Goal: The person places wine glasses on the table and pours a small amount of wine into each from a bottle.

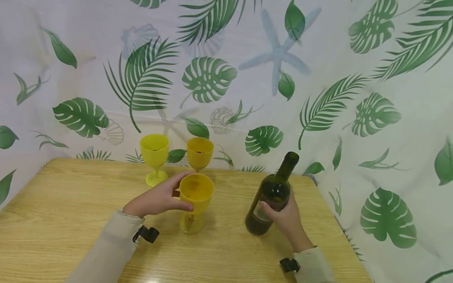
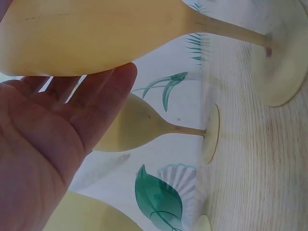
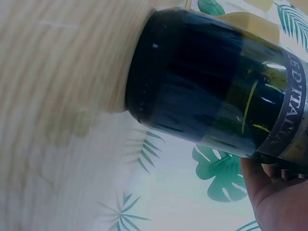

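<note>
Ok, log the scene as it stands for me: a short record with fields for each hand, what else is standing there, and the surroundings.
left hand: holds the bowl of a yellow-orange, stemmed, plastic-looking goblet
right hand: grips a dark green glass bottle round its body
bottle neck: pointing up
other goblets: a bright yellow stemmed goblet and, right of it, an amber-yellow stemmed goblet, both behind the held one
surface: light wood-grain table
backdrop: white cloth printed with green leaves

Goblets point(image 1: 201, 203) yellow; bottle point(image 1: 271, 190) dark green; backdrop point(image 1: 240, 100) white, green-leaf print.
</note>
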